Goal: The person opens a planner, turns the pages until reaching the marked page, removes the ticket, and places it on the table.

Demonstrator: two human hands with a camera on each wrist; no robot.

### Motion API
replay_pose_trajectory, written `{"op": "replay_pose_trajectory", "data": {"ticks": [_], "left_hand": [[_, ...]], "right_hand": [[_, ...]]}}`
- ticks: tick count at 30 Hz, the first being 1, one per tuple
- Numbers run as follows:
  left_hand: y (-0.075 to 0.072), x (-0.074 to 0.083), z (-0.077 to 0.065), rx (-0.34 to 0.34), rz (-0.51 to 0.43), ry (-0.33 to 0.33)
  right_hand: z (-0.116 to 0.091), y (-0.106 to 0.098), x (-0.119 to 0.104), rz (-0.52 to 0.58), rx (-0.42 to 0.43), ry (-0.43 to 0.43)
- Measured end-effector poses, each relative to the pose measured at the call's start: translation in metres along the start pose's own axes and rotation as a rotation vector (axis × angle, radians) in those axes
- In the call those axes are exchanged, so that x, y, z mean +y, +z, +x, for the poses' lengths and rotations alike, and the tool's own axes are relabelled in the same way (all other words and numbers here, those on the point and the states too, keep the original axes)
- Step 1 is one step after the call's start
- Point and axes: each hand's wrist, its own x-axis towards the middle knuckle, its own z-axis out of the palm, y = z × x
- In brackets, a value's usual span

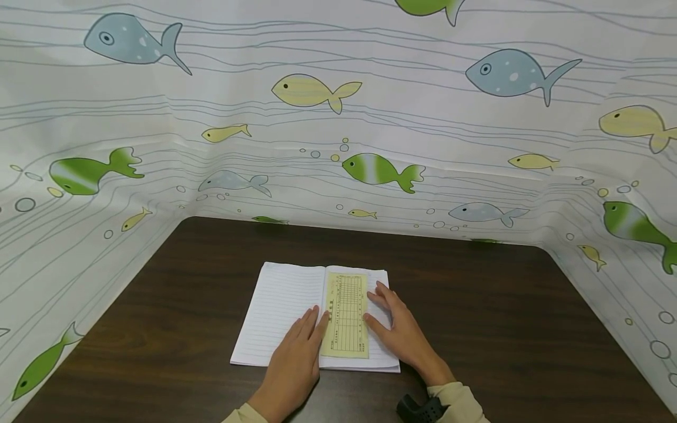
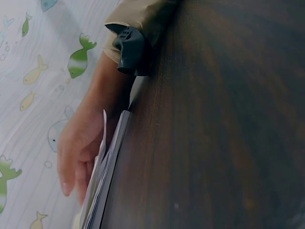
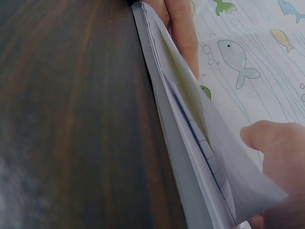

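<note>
An open lined notebook [image 1: 288,299] lies on the dark table, with a yellow printed slip [image 1: 349,317] on its right page beside the fold. My left hand [image 1: 293,358] rests over the lower part of the notebook near the fold, fingers extended together, its fingertips at the slip's left edge. From the other side, my right hand [image 1: 407,338] lies over the right page, fingers spread and slightly bent, thumb and fingertips at the slip's right edge. In the right wrist view, a white page [image 3: 238,176] stands lifted from the notebook's stack.
The dark wooden table [image 1: 502,329] extends around the notebook. White sheeting with fish prints [image 1: 307,135] rises along the back and both sides. A black strap device [image 1: 420,408] sits on the right wrist, over a beige sleeve [image 1: 462,405].
</note>
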Motion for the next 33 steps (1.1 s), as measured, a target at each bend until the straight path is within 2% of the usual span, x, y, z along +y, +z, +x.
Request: {"op": "replay_pose_trajectory", "data": {"ticks": [8,12,15,20,26,33], "left_hand": [[-0.001,0.001,0.0,0.007,-0.017,-0.004],[0.0,0.001,0.0,-0.003,-0.027,-0.01],[0.001,0.0,0.001,-0.01,-0.027,0.001],[0.001,-0.002,0.001,-0.001,-0.023,0.028],[-0.001,0.0,0.0,0.004,-0.022,0.016],[-0.001,0.002,-0.001,0.001,-0.009,0.018]], "right_hand": [[0.001,0.0,0.002,0.034,0.007,-0.012],[0.001,0.0,0.004,0.103,0.03,-0.007],[0.003,0.001,0.005,0.154,0.069,0.003],[0.006,0.001,0.006,0.153,0.148,0.006],[0.007,0.0,0.003,0.207,0.196,0.059],[0.007,-0.015,0.006,0.294,0.274,0.064]]}}
